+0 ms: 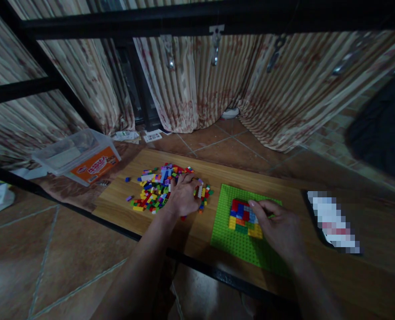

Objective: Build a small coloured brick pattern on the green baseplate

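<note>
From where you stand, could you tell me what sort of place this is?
Probably a room in a home: a low wooden table on a tiled floor, striped curtains behind, and loose toy bricks beside a green baseplate.

Dim light falls on a floor of reddish-brown square tiles point(237, 146) with pale grout lines. Beige striped pleated curtains point(191, 84) with reddish blotches hang to the floor behind a black metal frame point(124, 21), and a low light-brown wooden tabletop point(124, 200) stands in front of them.
</note>
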`<move>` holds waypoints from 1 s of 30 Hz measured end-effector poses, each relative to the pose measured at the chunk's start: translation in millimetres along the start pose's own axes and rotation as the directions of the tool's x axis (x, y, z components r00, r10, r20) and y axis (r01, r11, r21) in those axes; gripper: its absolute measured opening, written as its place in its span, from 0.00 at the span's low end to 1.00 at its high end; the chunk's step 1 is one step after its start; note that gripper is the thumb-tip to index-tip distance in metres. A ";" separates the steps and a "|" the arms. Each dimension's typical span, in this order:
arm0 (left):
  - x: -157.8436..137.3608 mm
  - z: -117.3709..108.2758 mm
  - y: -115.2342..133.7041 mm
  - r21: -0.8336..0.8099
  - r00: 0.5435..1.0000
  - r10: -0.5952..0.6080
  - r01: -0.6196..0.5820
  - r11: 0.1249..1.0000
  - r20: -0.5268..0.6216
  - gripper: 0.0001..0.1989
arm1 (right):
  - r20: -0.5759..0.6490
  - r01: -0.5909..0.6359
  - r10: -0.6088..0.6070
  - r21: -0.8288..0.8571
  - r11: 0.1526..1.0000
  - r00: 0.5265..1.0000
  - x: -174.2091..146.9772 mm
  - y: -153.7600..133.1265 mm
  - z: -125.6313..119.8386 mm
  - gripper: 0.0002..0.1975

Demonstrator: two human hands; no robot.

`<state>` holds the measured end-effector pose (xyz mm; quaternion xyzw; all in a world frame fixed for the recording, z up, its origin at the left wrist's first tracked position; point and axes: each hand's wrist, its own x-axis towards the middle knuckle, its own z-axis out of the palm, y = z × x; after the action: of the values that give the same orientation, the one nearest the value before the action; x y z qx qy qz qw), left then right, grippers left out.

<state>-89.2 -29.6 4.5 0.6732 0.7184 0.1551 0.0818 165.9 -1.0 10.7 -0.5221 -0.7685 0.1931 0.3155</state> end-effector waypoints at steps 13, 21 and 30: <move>3.5 3.6 -1.8 0.032 0.992 0.082 -0.079 0.996 -0.093 0.11 | -0.068 -0.075 0.080 0.069 0.995 0.995 1.5 4.2 -10.3 0.21; 7.1 -1.1 -1.1 0.013 0.975 0.067 -0.066 0.998 -0.211 0.13 | -0.175 -0.172 0.197 0.145 0.974 0.965 3.6 19.6 -22.3 0.20; 11.8 -4.3 -7.7 -0.502 0.973 -0.031 -0.091 0.860 -0.229 0.13 | -0.138 -0.155 0.182 0.185 0.970 0.973 2.4 15.1 -19.6 0.20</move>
<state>-98.8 -18.7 7.0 0.6165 0.6455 0.4173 0.1707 189.0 6.4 16.1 -0.5698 -0.6748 0.2442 0.4004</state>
